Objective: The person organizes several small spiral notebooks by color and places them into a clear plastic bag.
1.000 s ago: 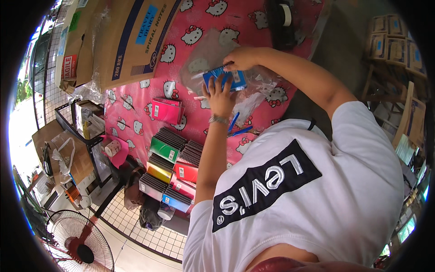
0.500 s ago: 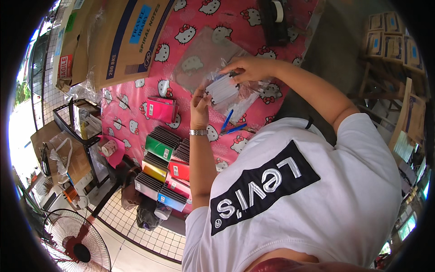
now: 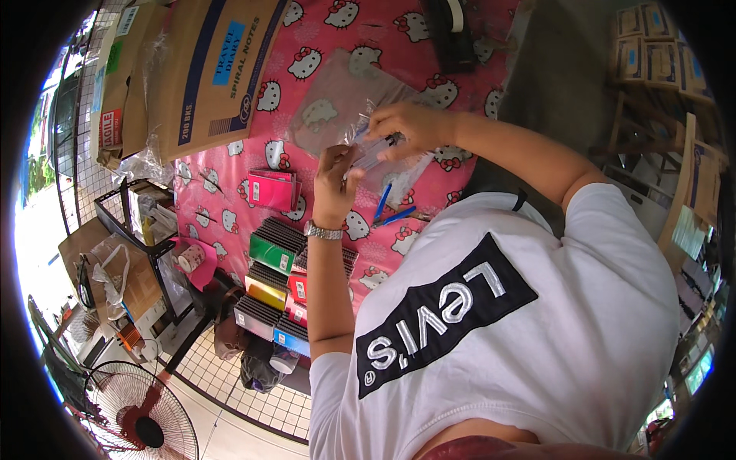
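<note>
A stack of small spiral notebooks (image 3: 371,159) with white page edges lies inside a clear plastic bag (image 3: 410,170) on the patterned pink table cover. My left hand (image 3: 334,186), below a metal wristwatch, is closed at the bag's left edge, with its fingertips pinching the plastic. Over the far side of the stack, my right hand (image 3: 405,130) has its fingers bent and pinched on the bag, hiding part of the notebooks. Beyond both hands, another clear plastic sheet or bag (image 3: 318,103) lies flat. A blue-handled tool (image 3: 396,216) rests near my body.
Red-covered notebooks (image 3: 270,189) lie left of my left hand. Several colour-sorted notebook stacks (image 3: 274,245) stand beside my left forearm. A large cardboard box (image 3: 207,84) occupies the far left, and a black tape dispenser (image 3: 448,42) the far edge. A fan (image 3: 146,429) stands lower left.
My right hand has moved left across the notebook stack, its fingers drawing together on the plastic. My left hand has shifted slightly, its fingers curling more at the bag's edge.
</note>
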`<state>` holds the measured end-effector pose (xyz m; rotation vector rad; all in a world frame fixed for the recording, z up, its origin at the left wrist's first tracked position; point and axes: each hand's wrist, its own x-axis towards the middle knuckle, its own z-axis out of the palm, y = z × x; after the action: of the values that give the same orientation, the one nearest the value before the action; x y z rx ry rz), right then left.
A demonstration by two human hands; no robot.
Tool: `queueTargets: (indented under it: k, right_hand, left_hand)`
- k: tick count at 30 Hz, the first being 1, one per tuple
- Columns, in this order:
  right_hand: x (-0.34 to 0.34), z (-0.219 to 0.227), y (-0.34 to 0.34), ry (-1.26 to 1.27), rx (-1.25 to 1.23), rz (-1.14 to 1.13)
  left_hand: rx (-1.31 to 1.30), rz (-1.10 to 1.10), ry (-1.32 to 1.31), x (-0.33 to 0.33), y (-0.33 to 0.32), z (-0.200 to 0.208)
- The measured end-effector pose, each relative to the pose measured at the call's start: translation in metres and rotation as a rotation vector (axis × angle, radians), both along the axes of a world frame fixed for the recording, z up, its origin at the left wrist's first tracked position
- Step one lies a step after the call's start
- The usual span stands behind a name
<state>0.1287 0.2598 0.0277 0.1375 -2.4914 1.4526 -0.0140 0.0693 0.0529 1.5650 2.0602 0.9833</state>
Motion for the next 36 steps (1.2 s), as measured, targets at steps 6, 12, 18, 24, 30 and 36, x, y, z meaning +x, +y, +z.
queueTargets:
  k: [6,12,18,24,30,36]
  right_hand:
    - [0.005,-0.010,-0.021,0.152,0.237,-0.092]
    - [0.003,-0.013,-0.049,0.078,0.232,-0.472]
    - [0.023,-0.013,0.013,0.082,0.028,-0.842]
    - [0.095,-0.065,0.111,-0.367,-0.717,-1.192]
    - [0.106,-0.066,0.066,0.066,-1.151,-1.070]
    - [0.116,-0.105,0.034,-0.141,-1.592,-0.909]
  left_hand:
    - [0.025,0.023,0.083,0.004,-0.016,-0.032]
    - [0.047,0.424,-0.150,0.019,-0.003,-0.033]
    - [-0.102,0.581,-0.133,0.019,0.002,-0.029]
    - [-0.375,0.372,-0.004,0.003,0.018,-0.015]
    - [-0.174,0.230,-0.178,-0.022,0.009,-0.036]
    - [-0.056,0.340,-0.912,-0.008,0.005,-0.045]
